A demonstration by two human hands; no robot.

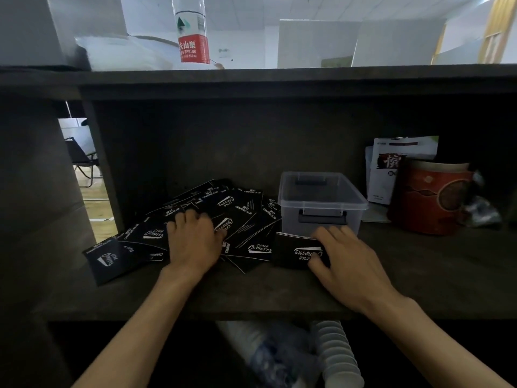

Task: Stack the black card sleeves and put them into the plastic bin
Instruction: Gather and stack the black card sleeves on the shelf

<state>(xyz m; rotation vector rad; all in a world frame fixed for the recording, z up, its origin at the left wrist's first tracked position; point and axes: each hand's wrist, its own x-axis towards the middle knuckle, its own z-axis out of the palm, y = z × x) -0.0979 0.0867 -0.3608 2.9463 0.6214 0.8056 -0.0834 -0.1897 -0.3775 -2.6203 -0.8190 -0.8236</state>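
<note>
Several black card sleeves (240,219) with white "Camping Club" print lie scattered on a dark shelf, left of centre. My left hand (193,239) rests palm down on the pile, fingers spread over the sleeves. A small neat stack of black sleeves (293,252) lies in front of the clear plastic bin (321,203). My right hand (347,261) grips the right side of that stack, thumb on top. The bin stands open and looks empty, with a grey handle on its near wall.
A red round tin (430,197) and a white packet (391,169) stand right of the bin. The shelf board (251,295) has a dark back wall and an upper board close overhead with a water bottle (193,32) on it. Paper cups (335,354) lie on the shelf below.
</note>
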